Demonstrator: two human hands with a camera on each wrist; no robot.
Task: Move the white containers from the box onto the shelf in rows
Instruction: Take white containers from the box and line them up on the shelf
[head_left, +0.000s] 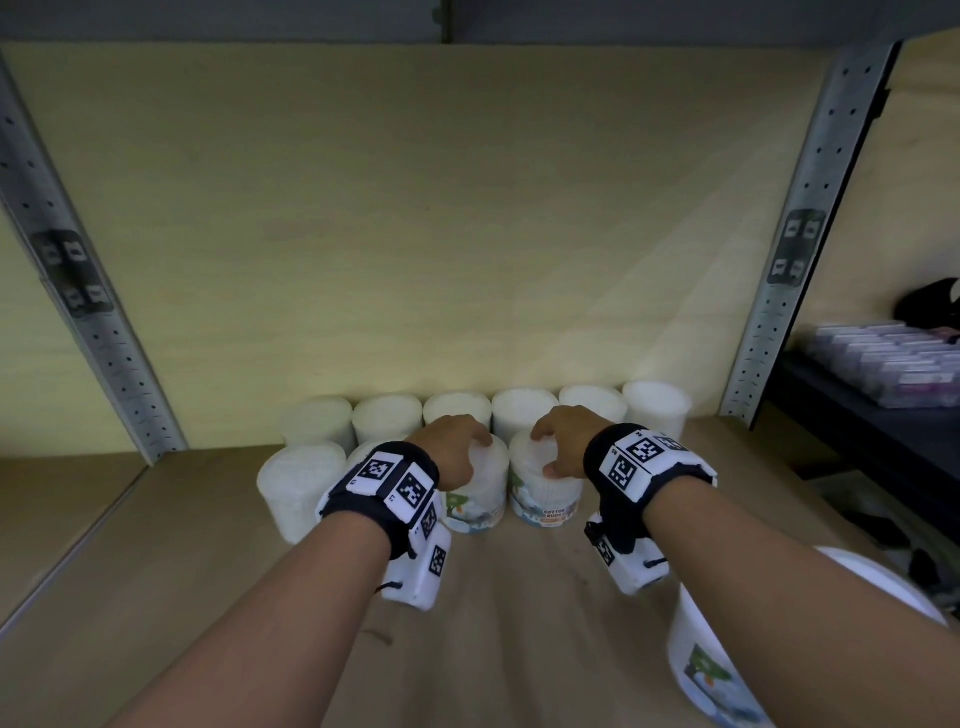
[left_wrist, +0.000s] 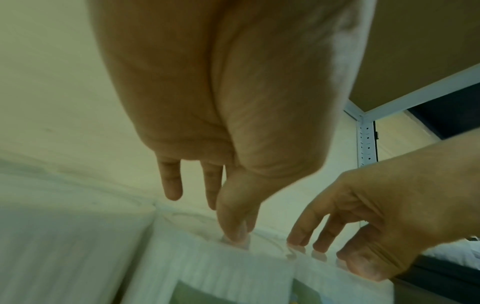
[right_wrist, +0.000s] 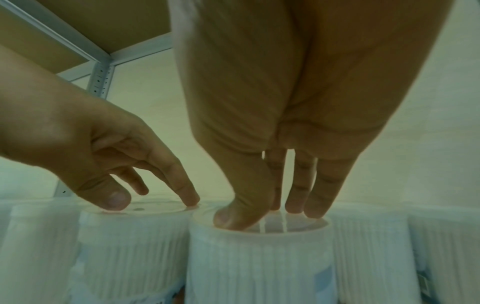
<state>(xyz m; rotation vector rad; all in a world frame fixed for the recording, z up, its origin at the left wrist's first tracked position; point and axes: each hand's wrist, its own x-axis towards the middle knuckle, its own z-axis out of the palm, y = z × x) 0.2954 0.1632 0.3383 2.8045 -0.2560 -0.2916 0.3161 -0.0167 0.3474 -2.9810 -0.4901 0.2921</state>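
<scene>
- Left hand (head_left: 457, 448) rests fingertips-down on the lid of one white container (head_left: 480, 493); the grip is spread and fairly straight, touching the top rather than wrapped round the sides. Judged: it is seating or nudging the tub, not carrying it.
- Right hand (head_left: 563, 441) does the same on the neighbouring container (head_left: 540, 493); the right wrist view shows its fingertips (right_wrist: 315, 211) and thumb pressing down into the recessed lid, the grip loose and apart, nothing clamped.
- Both tubs stand upright on the shelf (head_left: 519, 597), side by side and just about touching, in the front row. Judged: top contact lets each hand slide its tub flush against the row behind without disturbing neighbours.
- Back row (head_left: 488, 413): six white tubs in a line against the back panel (head_left: 415, 234), packed close; presumably filled first so later rows can butt against it.
- Front row so far: two plain tubs at left (head_left: 298, 483), then the two under the hands; space is left toward the right.
- One more labelled tub (head_left: 717, 670) sits at the lower right edge of the head view, well apart from the rows; whether it is in the box, cannot tell.
- Labels face the person on the two front tubs.
- Task partway done, judging from the incomplete front row.
</scene>
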